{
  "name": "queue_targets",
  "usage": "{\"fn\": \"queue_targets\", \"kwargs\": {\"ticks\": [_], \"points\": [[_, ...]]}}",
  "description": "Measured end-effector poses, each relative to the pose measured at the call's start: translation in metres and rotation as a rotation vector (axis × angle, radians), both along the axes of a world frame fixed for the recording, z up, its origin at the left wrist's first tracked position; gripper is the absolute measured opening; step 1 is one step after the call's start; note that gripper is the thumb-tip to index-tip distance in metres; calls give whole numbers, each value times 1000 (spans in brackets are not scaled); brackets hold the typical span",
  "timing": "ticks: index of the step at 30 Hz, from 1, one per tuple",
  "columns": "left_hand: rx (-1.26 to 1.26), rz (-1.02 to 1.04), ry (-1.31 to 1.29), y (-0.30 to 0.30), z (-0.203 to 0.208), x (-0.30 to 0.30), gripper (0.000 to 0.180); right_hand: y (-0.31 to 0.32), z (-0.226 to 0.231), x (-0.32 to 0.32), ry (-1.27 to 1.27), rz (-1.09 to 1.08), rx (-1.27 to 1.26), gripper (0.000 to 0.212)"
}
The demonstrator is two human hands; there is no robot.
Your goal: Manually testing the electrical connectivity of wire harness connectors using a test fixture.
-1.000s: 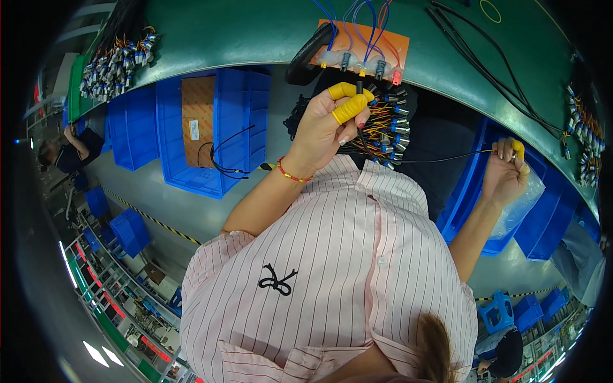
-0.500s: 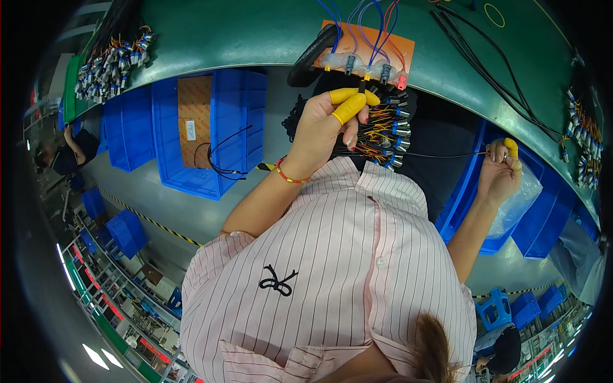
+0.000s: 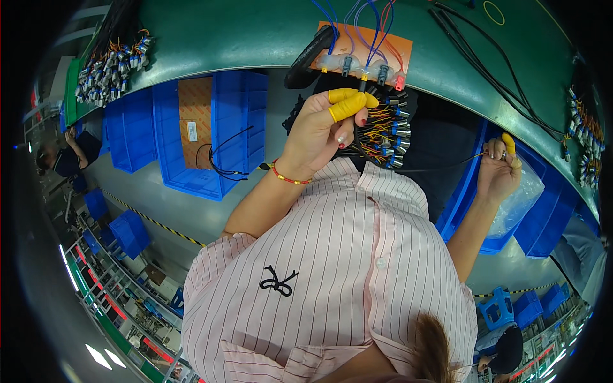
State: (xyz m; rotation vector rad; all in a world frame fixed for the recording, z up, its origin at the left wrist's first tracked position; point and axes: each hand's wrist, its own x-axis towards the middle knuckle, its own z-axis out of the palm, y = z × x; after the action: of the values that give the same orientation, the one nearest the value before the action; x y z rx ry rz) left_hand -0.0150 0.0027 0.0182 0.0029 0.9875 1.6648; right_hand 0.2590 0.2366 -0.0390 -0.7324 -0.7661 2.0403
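My left hand (image 3: 314, 137), with yellow finger cots on thumb and forefinger, pinches a black cable connector (image 3: 364, 85). The connector meets a yellow-tipped socket on the lower edge of an orange board (image 3: 396, 48); whether it is seated I cannot tell. Out to the right, my right hand (image 3: 500, 171) pinches the other end of a thin black cable (image 3: 440, 168), its fingers closed and a yellow cot on one of them. Between the hands hangs a bundle of silver-and-blue connectors (image 3: 397, 131) with orange and yellow wires, partly hidden by my left fingers.
The board rests at the edge of a green table (image 3: 255, 32). More connector bundles (image 3: 115, 67) lie at the table's left end, others (image 3: 586, 140) at its right. Black cables (image 3: 488, 67) lie on the right side. Blue bins (image 3: 239, 134) stand below, one holding a clear plastic bag (image 3: 520, 198).
My left hand has shifted slightly left and its lower fingers have opened a little. The cable's middle part sags a bit lower. My right hand has hardly moved.
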Motion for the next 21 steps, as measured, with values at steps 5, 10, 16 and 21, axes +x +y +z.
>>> {"fn": "queue_targets", "kwargs": {"ticks": [5, 10, 16, 21], "points": [[110, 2, -184, -2, -2, -4, 26, 0, 0, -1, 0, -4, -17, 43], [119, 16, -206, 0, -2, -4, 26, 0, 1, -6, -1, 10, -34, 37], [29, -13, -32, 3, 7, -4, 24, -4, 5, -12, 29, 29, -24, 32], [37, -18, -75, 1, 11, -8, 23, 0, 0, -2, 44, 71, 25, 30]]}}
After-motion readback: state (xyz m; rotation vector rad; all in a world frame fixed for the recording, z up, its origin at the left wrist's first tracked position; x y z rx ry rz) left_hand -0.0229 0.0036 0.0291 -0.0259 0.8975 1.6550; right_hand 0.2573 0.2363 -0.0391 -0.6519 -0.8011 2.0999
